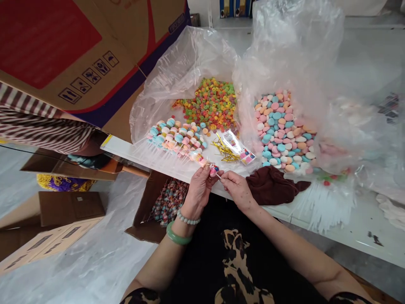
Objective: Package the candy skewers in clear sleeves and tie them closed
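At the table's front edge, my left hand pinches a small candy lollipop in a printed clear wrapper. The fingers of my right hand are closed on its white stick, below the candy. Just beyond my left hand lies a row of pastel candy skewers with their white sticks toward me. Gold twist ties lie in a loose heap, beside a stack of printed clear wrappers. A dark brown cloth lies to the right of my right hand.
Behind are plastic bags holding fruit-coloured ring candies and pastel round candies. White sticks lie at right. A large carton stands at left. Below the table edge, an open box holds many wrapped lollipops.
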`<state>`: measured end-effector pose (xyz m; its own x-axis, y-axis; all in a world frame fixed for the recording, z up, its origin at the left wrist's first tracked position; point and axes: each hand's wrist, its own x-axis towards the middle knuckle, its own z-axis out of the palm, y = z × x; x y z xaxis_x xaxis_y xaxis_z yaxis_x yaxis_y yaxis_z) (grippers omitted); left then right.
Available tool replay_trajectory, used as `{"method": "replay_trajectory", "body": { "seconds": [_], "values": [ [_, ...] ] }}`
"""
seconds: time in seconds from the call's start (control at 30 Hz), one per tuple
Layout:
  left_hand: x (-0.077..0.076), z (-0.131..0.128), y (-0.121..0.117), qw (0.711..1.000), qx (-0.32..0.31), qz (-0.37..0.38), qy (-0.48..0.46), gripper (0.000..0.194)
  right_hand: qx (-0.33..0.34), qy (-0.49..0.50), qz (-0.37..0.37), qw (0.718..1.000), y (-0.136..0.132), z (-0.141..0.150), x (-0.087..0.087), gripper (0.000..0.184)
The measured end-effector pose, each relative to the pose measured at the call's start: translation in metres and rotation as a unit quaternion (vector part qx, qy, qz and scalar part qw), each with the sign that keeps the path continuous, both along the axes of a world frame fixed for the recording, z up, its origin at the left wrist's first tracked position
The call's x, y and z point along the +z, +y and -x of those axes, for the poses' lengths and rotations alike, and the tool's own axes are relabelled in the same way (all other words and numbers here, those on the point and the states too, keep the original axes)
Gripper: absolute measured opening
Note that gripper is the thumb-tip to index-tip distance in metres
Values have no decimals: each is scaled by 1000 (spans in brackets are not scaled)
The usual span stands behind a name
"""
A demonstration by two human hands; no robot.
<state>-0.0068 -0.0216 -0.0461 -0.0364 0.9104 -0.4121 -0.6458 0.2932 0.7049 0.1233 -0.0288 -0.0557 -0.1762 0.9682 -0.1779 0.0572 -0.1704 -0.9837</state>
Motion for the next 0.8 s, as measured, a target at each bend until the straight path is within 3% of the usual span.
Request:
{"method": "replay_trajectory", "body": {
  "seconds": [0.1, 0.27, 0.33, 0.47, 0.57, 0.67, 0.8],
  "values": [
    [-3, 7, 3, 999, -27, 41, -20, 33, -5, -30, -8, 1000, 2, -5, -4, 16],
    [3, 27, 15, 998, 42, 34, 13, 33, 70, -171, -109, 977, 1, -15, -8, 18],
    [7, 33, 18, 997, 59, 32, 49, 32, 76, -262, -197, 942, -1, -16, -7, 20],
    [13, 35, 16, 990, 79, 41, 107, 36, 63, -420, -360, 831, -3, -16, -5, 24],
    [15, 29, 12, 989, 74, 43, 118, 40, 54, -453, -402, 794, -2, -15, -6, 24],
    [13, 20, 7, 992, 61, 30, 105, 44, 38, -436, -383, 813, -1, -13, -8, 23],
    [7, 12, 5, 996, 27, 59, 56, 42, 43, -321, -289, 901, -1, -8, -8, 21]
  ]
}}
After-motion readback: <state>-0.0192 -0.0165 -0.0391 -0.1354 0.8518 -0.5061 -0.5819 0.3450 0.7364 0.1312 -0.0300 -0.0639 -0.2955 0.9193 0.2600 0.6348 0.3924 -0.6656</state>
